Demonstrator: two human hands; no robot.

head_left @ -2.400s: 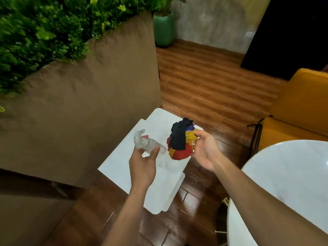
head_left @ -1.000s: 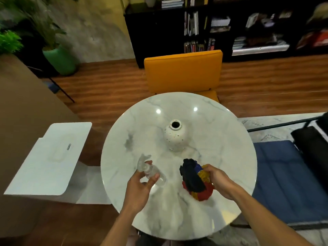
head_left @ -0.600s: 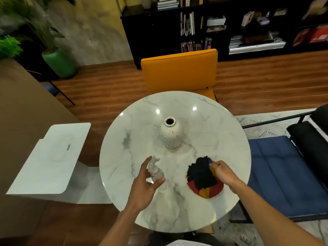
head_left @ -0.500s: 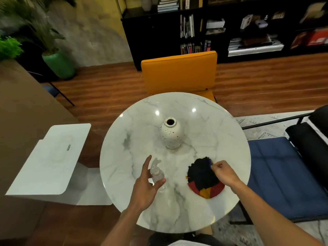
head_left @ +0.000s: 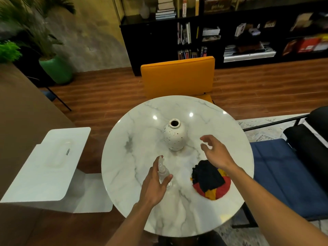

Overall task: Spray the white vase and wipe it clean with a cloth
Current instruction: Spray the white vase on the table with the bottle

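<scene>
A white speckled vase (head_left: 174, 135) stands upright near the middle of the round marble table (head_left: 134, 157). My left hand (head_left: 155, 185) grips a clear spray bottle (head_left: 162, 170) standing on the table in front of the vase. A bunched cloth (head_left: 210, 180) in black, red and yellow lies on the table to the right of the bottle. My right hand (head_left: 214, 152) hovers above the table between the cloth and the vase, fingers apart and empty, a short way right of the vase.
An orange chair (head_left: 177, 77) stands behind the table. A white side table (head_left: 48, 164) is at the left, a blue cushioned seat (head_left: 284, 176) at the right. A dark bookshelf (head_left: 230, 32) and a green plant pot (head_left: 56, 70) stand farther back.
I turned from the side table to the marble table carrying bottle and cloth. My right hand let go of the cloth on the table and lifted toward the vase. The bottle now stands on the table.
</scene>
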